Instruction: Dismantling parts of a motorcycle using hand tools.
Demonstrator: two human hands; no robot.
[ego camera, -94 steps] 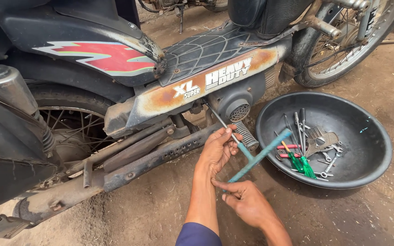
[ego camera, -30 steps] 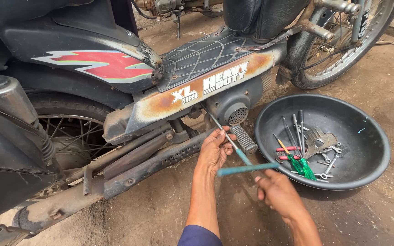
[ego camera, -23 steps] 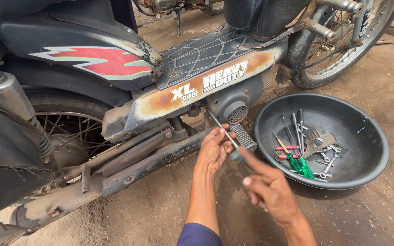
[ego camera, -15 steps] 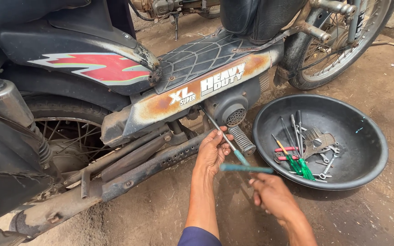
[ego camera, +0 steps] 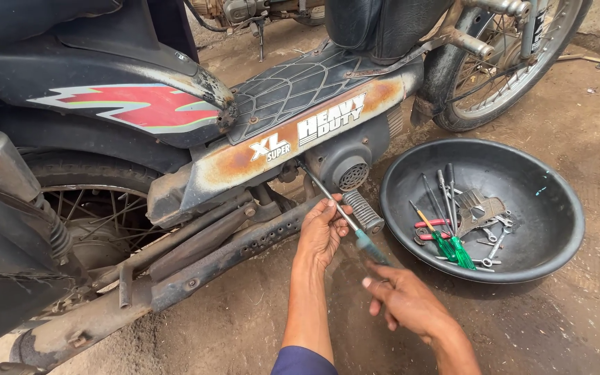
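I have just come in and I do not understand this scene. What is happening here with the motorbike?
A person crouches beside a motorbike parked on dirt ground. The left hand holds the shaft of a long screwdriver, its tip set against the engine area under the rusty side cover. The right hand is just below the screwdriver's handle, with its fingers loose; I cannot tell if it touches the handle. To the right, a black metal bowl holds more tools, among them green-handled screwdrivers and small spanners.

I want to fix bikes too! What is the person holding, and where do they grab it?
The left hand pinches a screwdriver by its metal shaft. The right hand is at its blue-green handle.
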